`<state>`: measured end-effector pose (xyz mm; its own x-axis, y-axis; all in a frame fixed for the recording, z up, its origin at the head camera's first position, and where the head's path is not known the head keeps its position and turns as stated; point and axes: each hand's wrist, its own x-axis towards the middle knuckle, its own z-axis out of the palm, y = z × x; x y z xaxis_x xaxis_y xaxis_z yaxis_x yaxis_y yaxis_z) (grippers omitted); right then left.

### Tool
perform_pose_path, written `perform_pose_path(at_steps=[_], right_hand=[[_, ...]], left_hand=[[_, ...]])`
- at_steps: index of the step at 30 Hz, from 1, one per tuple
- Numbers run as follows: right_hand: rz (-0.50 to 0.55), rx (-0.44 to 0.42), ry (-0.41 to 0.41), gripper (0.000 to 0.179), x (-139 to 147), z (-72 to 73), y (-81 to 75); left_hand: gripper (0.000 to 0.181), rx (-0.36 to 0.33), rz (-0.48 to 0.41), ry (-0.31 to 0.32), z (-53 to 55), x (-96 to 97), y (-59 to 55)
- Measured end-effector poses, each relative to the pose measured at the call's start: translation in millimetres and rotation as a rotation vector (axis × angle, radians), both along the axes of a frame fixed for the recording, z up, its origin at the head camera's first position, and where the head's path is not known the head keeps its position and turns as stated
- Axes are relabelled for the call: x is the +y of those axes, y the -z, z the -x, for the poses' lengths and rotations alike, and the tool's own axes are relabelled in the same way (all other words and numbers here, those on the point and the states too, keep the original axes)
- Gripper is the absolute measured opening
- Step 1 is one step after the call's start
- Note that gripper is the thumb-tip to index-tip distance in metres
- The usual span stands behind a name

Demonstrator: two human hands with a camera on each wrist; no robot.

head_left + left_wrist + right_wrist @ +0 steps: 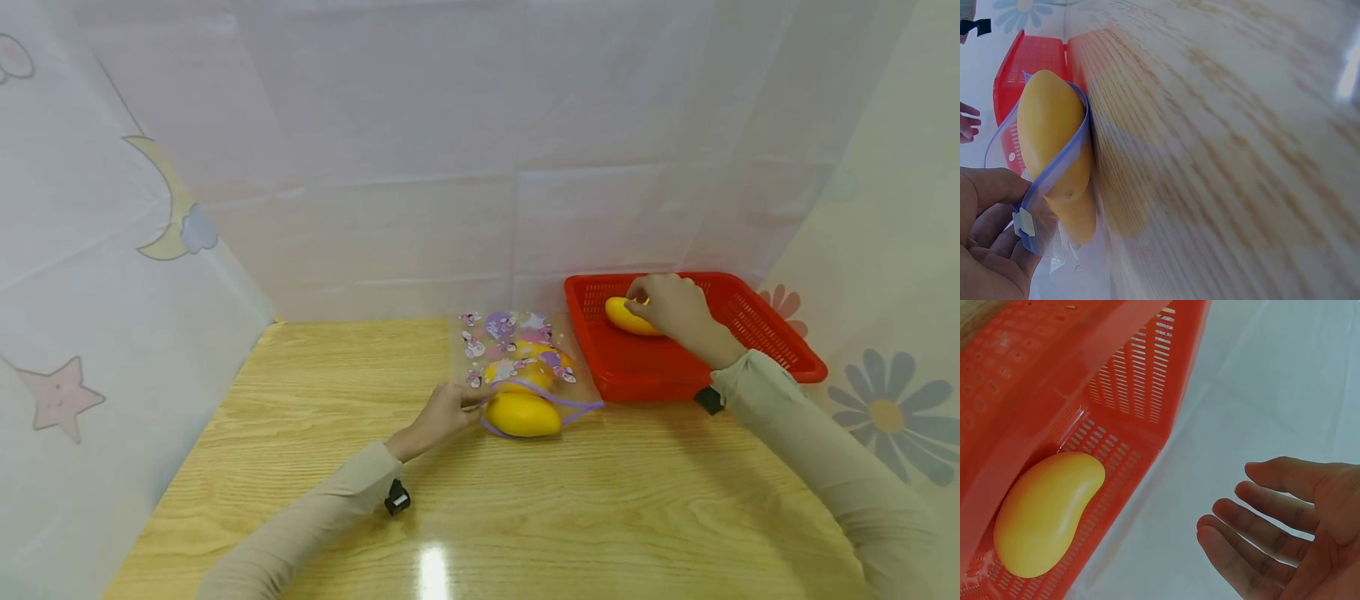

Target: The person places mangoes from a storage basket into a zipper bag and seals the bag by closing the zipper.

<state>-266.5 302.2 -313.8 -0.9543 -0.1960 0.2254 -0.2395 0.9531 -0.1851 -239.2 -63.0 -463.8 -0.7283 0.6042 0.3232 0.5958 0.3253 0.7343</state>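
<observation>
My left hand (444, 414) pinches the purple-trimmed edge of a clear printed zip bag (498, 325) lying on the table. One yellow mango (523, 415) lies at the bag's mouth, and more yellow fruit shows through the plastic behind it. In the left wrist view, thumb and fingers hold the rim beside a white slider (1024, 222). To the right, another mango (1050, 515) lies in a red plastic basket (690, 388). Over that basket is my right hand (675, 302); in the right wrist view its fingers are spread, apart from the mango.
The basket stands at the back right of the wooden table (352, 358), close beside the bag. Pale sheets with printed shapes hang behind and at both sides, and the back sheet (390, 242) meets the table's far edge.
</observation>
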Motion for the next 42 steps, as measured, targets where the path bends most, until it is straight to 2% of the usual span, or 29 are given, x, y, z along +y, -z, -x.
perform_pose_path(at_steps=[12, 18, 24, 33, 42], right_hand=[[-0.005, -0.029, 0.015, 0.021, 10, 19.9, 0.0], [0.010, -0.091, 0.026, 0.020, 16, 29.1, -0.8], [0.005, -0.120, 0.029, 0.020, 24, 42.0, 3.9], [0.059, -0.195, 0.059, 0.019, 38, 59.8, 10.3], [0.083, -0.204, 0.072, 0.015, 52, 75.5, 21.6]], left_hand=[[0.038, -0.002, -0.003, -0.002, 1.7, -0.9, 2.4], [0.038, 0.014, 0.000, 0.003, 1.2, -1.3, 2.6], [0.038, 0.015, -0.010, 0.007, 0.1, -1.2, 2.2], [0.038, 0.013, -0.017, 0.006, -0.3, -1.3, 4.4], [0.038, 0.008, -0.004, 0.004, 0.1, -0.5, 2.8]])
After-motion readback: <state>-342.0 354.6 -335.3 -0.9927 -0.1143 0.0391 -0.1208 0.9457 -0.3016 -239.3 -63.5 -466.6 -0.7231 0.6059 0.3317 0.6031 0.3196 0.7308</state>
